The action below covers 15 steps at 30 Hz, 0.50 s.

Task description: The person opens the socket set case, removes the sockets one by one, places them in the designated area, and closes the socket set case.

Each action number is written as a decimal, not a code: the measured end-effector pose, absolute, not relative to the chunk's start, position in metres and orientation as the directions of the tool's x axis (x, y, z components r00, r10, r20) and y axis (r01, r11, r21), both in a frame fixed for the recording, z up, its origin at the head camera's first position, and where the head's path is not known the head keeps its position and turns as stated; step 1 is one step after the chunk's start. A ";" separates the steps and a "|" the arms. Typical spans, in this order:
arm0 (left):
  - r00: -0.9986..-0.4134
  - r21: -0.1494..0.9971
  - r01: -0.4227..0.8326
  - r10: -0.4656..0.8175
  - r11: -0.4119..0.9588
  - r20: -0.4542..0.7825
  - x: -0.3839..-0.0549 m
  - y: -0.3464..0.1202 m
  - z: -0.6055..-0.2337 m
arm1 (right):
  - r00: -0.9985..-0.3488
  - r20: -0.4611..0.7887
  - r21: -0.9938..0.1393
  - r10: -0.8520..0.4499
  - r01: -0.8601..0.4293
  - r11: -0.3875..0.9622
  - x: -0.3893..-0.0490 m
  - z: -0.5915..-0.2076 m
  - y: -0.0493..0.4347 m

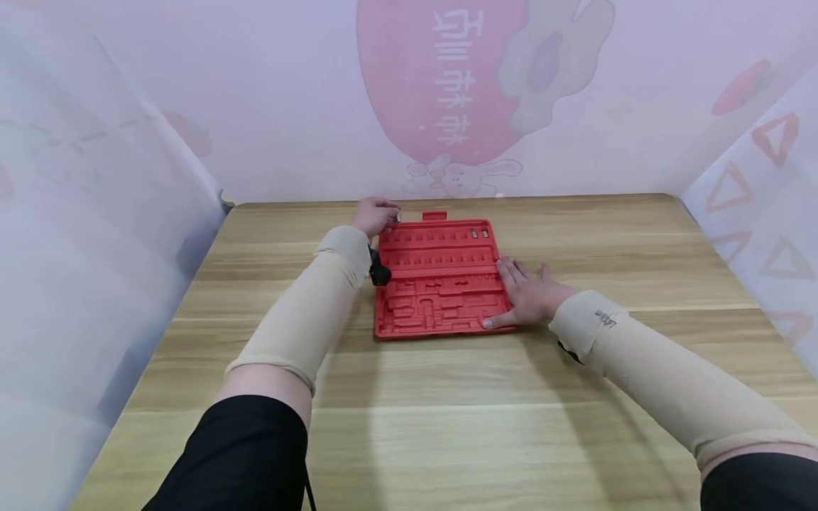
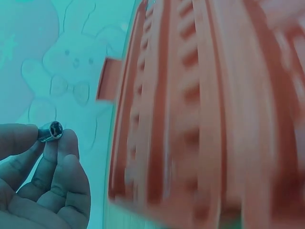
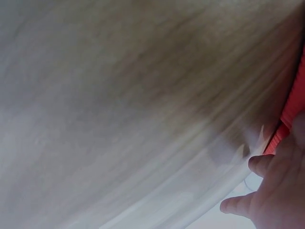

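Observation:
A red molded tool case (image 1: 441, 271) lies opened flat on the table, with rows of slots in its far half and shaped hollows in its near half. Two small metal sockets (image 1: 479, 233) sit in the slots at its far right corner. My left hand (image 1: 375, 216) is at the far left corner and pinches a small silver socket (image 2: 51, 131) between thumb and fingers, its opening facing the case. At the case's right edge rests my right hand (image 1: 532, 292), fingers spread, thumb over the near right corner.
The wooden table (image 1: 441, 419) extends around the case on all sides. Behind it stands a pale printed backdrop (image 1: 287, 106), with side panels at left and right. A red latch tab (image 1: 434, 215) sticks out from the case's far edge.

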<state>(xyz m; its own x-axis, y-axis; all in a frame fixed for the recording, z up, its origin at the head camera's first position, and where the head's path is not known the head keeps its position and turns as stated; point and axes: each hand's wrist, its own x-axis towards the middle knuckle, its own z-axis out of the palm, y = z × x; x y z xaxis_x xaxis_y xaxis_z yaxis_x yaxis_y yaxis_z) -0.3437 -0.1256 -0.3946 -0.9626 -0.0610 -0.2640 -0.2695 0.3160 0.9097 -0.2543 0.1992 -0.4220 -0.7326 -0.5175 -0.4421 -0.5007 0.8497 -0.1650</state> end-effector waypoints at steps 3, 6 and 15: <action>-0.958 0.907 -0.287 -0.068 0.308 -0.280 -0.343 -0.140 -0.395 | -0.735 -0.438 -0.171 -0.517 -0.497 0.851 -0.255 -0.423 0.200; -0.956 0.902 -0.291 -0.072 0.318 -0.284 -0.340 -0.155 -0.394 | -0.738 -0.433 -0.174 -0.518 -0.495 0.851 -0.254 -0.424 0.201; -0.945 0.875 -0.317 -0.049 0.365 -0.322 -0.322 -0.198 -0.391 | -0.744 -0.419 -0.176 -0.521 -0.497 0.850 -0.254 -0.424 0.199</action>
<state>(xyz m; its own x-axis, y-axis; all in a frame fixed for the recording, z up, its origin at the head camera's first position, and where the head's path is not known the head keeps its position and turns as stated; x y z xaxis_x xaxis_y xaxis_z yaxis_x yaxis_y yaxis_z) -0.3220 -0.1976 -0.3911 -0.9455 -0.0493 -0.3219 -0.3170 0.3653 0.8753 -0.2540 0.1991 -0.4240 -0.7437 -0.5213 -0.4186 -0.4967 0.8499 -0.1760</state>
